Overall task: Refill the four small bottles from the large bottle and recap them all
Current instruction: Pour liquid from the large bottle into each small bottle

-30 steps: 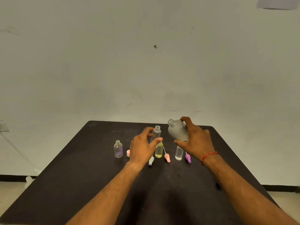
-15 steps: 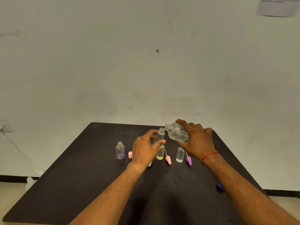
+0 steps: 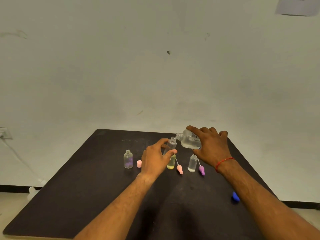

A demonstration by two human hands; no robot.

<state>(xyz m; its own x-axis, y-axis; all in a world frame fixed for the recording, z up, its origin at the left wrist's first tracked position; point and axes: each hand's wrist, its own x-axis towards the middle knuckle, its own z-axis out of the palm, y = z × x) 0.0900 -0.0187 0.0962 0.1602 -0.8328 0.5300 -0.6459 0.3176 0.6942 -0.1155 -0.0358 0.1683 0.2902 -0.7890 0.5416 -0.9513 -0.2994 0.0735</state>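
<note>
Right hand (image 3: 210, 147) grips the large bottle (image 3: 189, 140), tipped nearly flat with its open mouth just above and beside the neck of a clear small bottle (image 3: 170, 145), which the left hand (image 3: 155, 159) clasps between thumb and fingers above the table (image 3: 86, 187). Uncapped on the table: purple-tinted bottle (image 3: 128, 159) far left, yellow bottle (image 3: 171, 162) behind the left hand, clear bottle (image 3: 192, 163) under the right. Pink cap (image 3: 139, 163), pink sprayer (image 3: 179, 169), purple sprayer (image 3: 201, 170) lie beside them; blue cap (image 3: 235, 196) lies well apart, by the right forearm.

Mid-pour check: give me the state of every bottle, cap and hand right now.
Large bottle: uncapped, tilted, in right hand.
Clear small bottle: uncapped, held by left hand.
Purple-tinted bottle: upright, uncapped.
Yellow bottle: upright.
Rightmost small bottle: upright, uncapped.
Blue cap: off, on table.
</note>
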